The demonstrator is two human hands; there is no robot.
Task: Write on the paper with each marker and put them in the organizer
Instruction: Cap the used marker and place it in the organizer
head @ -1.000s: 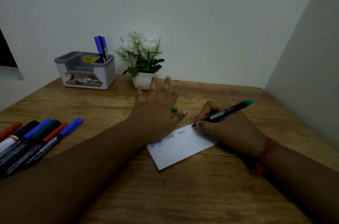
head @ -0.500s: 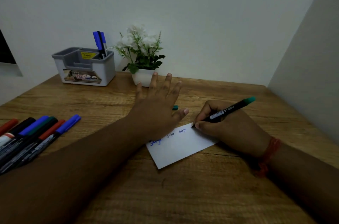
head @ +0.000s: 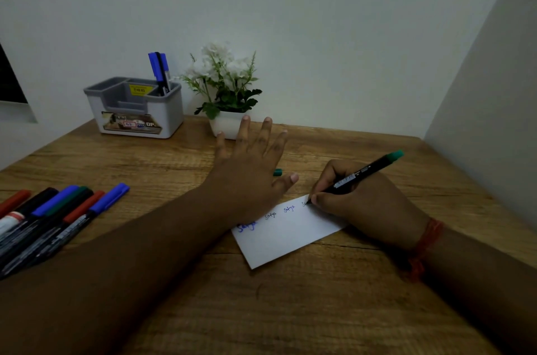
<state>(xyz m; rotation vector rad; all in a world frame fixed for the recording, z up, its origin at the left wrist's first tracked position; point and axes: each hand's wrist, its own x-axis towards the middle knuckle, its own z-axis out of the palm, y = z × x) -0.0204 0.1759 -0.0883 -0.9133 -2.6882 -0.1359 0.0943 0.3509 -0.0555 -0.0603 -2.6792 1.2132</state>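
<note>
My right hand grips the green marker, tip on the paper at table centre, while my left hand presses flat on the paper's 10 o'clock edge. The organizer, at 11 o'clock, holds two blue markers upright in its right rear compartment; more markers lie at 9 o'clock.

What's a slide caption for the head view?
Right hand writes with green marker while left hand steadies paper.
</note>
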